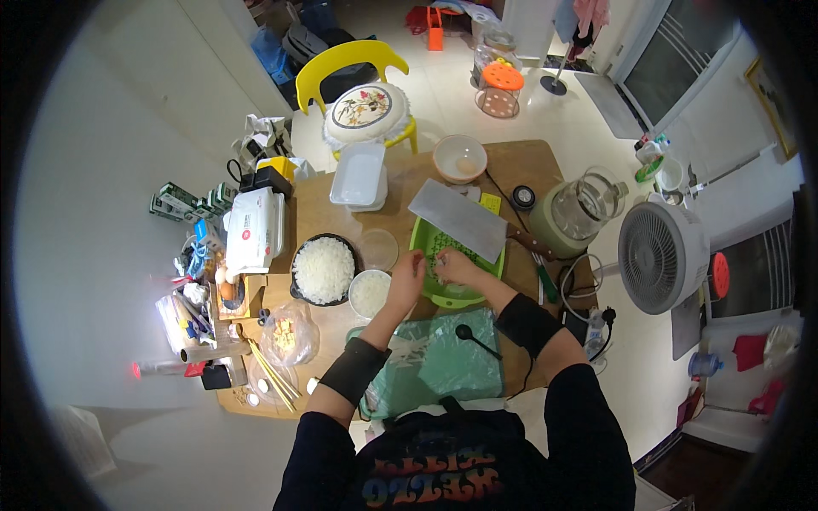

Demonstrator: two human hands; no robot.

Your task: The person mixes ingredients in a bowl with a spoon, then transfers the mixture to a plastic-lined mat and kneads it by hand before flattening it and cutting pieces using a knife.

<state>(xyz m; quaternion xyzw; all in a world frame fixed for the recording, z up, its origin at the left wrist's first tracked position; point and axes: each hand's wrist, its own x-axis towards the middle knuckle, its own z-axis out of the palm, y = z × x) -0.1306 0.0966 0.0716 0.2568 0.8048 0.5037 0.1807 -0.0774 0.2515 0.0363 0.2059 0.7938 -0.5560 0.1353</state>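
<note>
My left hand is at the left rim of a green plastic basket with a perforated bottom. My right hand is over the basket, its fingers bent near a small pale bit. Whether either hand grips anything is too small to tell. A cleaver with a wide blade and brown handle rests across the basket's far side. Left of my left hand are a white bowl of white grains and a black pan heaped with what looks like cooked rice. A black spoon lies on a green board in front of me.
A bowl with an egg and stacked plastic containers stand at the table's back. A glass-jug appliance, cables and a fan are at right. A plastic bag of yellowish pieces and chopsticks lie left.
</note>
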